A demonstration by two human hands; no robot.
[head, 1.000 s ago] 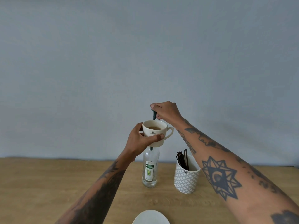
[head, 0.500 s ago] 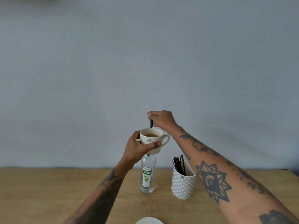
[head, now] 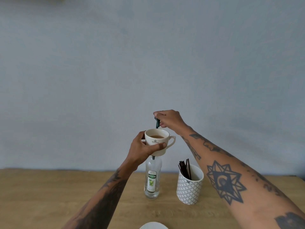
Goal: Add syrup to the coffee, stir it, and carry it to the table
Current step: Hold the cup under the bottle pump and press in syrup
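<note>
A: What do I see, starting left?

B: My left hand [head: 142,148] wraps its fingers round a white cup [head: 157,141] of coffee, held in the air above the syrup bottle [head: 152,178] on the wooden table [head: 49,195].

A: And rightward?

B: My right hand [head: 168,119] pinches a dark stirrer [head: 157,123] over the cup; a patterned pot of sticks [head: 189,185] stands beside the bottle

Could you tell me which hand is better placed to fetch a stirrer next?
Right. The right hand only presses the pump, above the stirrers; the left hand holds the coffee cup.
</note>
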